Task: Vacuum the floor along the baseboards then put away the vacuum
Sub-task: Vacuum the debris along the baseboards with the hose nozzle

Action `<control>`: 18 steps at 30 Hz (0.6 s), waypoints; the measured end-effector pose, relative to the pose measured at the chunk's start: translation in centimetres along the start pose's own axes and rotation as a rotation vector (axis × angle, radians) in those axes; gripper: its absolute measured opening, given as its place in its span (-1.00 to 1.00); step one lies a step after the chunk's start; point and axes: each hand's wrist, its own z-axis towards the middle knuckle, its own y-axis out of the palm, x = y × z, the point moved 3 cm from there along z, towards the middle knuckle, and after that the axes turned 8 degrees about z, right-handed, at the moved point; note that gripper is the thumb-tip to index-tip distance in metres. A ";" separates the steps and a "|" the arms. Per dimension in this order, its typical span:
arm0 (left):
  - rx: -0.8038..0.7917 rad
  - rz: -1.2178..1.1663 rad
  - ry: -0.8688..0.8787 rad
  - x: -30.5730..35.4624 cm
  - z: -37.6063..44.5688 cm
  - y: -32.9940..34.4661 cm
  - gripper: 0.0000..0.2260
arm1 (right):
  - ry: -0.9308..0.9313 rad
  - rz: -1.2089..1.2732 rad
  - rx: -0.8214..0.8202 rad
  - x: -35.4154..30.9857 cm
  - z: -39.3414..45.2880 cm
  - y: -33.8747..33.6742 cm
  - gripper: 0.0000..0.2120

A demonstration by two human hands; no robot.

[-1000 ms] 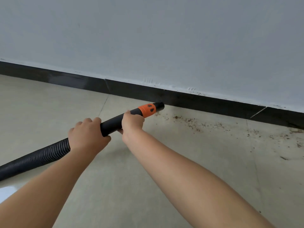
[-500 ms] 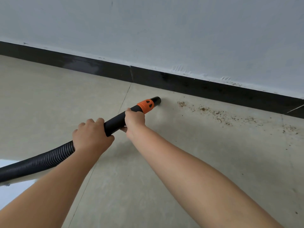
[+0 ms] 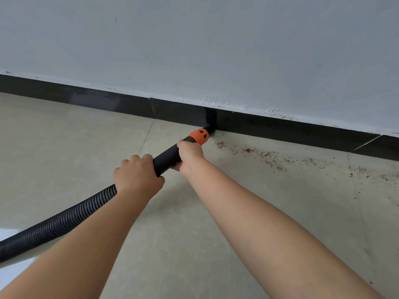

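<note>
A black ribbed vacuum hose [image 3: 58, 223] runs from the lower left into a smooth black tube [image 3: 167, 157] with an orange collar [image 3: 199, 136]. Its black nozzle tip [image 3: 210, 131] touches the foot of the black baseboard [image 3: 280, 128]. My left hand [image 3: 137, 176] grips the tube where the ribbed hose ends. My right hand [image 3: 190, 154] grips the tube just behind the orange collar. Brown crumbs and dust [image 3: 269, 157] lie scattered on the beige tiled floor [image 3: 64, 147], right of the nozzle along the baseboard.
A pale grey wall [image 3: 194, 50] rises above the baseboard. Tile joints cross the floor left of the nozzle and at the far right. A bright reflection [image 3: 8, 234] shows on the floor at the lower left.
The nozzle has moved forward from the open floor to the baseboard's foot. Both hands keep their grip on the tube. The floor left of the nozzle no longer shows debris.
</note>
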 end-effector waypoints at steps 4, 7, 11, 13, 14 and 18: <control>0.006 0.014 0.045 2.2 0.0 -0.3 -0.76 | 0.020 0.040 0.022 -1.2 0.2 -2.3 -0.82; 0.017 0.051 0.095 4.0 0.0 -0.6 -0.75 | 0.012 0.065 0.046 -1.7 0.4 -4.2 -0.79; 0.021 0.078 0.168 6.7 -0.1 -1.1 -0.74 | -0.008 0.114 0.105 -2.5 0.7 -6.9 -0.67; 0.024 0.080 0.195 8.0 -0.2 -1.3 -0.74 | -0.014 0.136 0.124 -3.0 0.8 -8.2 -0.71; 0.026 0.080 0.209 8.6 -0.3 -1.3 -0.74 | -0.016 0.141 0.133 -3.2 0.8 -8.8 -0.75; 0.036 0.086 0.266 11.3 -0.6 -1.5 -0.73 | -0.037 0.185 0.178 -4.2 0.7 -11.6 -0.82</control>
